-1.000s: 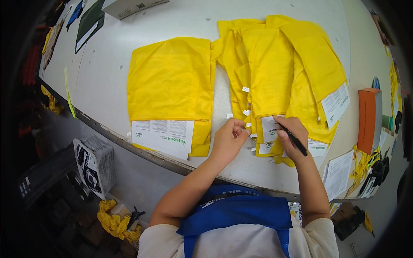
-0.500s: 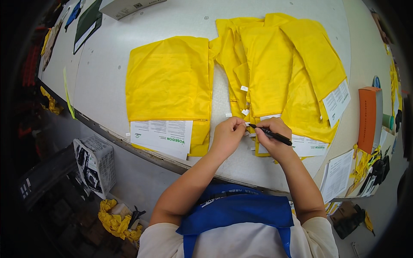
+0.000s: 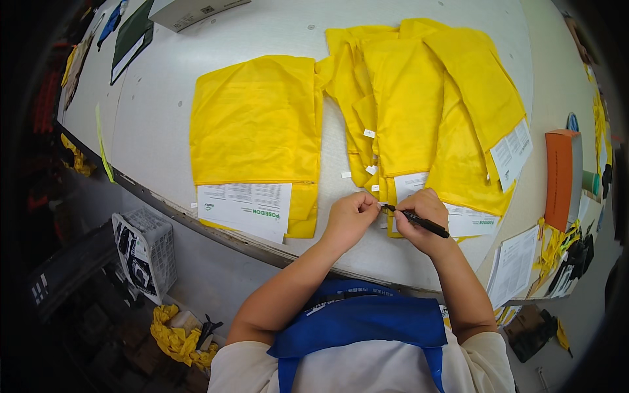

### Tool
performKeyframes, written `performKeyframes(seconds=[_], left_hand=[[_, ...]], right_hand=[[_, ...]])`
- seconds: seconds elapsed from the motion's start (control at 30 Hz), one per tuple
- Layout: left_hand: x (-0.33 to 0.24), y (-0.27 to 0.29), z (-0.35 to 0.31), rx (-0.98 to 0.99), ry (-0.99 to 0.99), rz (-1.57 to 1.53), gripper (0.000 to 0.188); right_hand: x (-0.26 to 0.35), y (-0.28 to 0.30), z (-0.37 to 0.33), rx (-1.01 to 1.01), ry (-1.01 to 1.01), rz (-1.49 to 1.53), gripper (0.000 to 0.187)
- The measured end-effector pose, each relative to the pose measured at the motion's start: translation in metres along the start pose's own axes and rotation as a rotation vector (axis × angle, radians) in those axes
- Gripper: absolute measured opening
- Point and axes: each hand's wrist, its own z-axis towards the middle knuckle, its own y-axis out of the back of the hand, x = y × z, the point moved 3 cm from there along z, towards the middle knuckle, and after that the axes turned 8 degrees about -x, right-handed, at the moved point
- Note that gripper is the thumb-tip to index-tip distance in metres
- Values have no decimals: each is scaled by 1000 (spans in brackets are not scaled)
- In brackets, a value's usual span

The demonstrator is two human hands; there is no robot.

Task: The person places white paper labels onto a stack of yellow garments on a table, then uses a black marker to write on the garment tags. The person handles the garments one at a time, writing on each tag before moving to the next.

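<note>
Pinching a small white tag [image 3: 382, 205] in our left hand [image 3: 350, 219] | right hand [image 3: 422, 219] closed around black marker [image 3: 419, 222], tip at tag | yellow bags [image 3: 419, 111] just beyond.

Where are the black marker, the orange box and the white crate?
black marker [image 3: 424, 224], head view, on its barrel by the right hand.
orange box [image 3: 560, 177], head view, on its top face.
white crate [image 3: 145, 252], head view, on its side wall.
</note>
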Motion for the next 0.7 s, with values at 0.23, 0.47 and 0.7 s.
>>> performKeyframes(seconds=[0.23,0.47,0.7], left_hand=[[-3,1,-4,1,-54,30,9],[14,-5,-19,82,1,159,14],[26,-8,-19,82,6,169,14]], right_hand=[[-1,0,-1,-25,-11,-5,18],[3,10,-21,-2,-65,43,19],[6,5,-34,82,66,-16,21]])
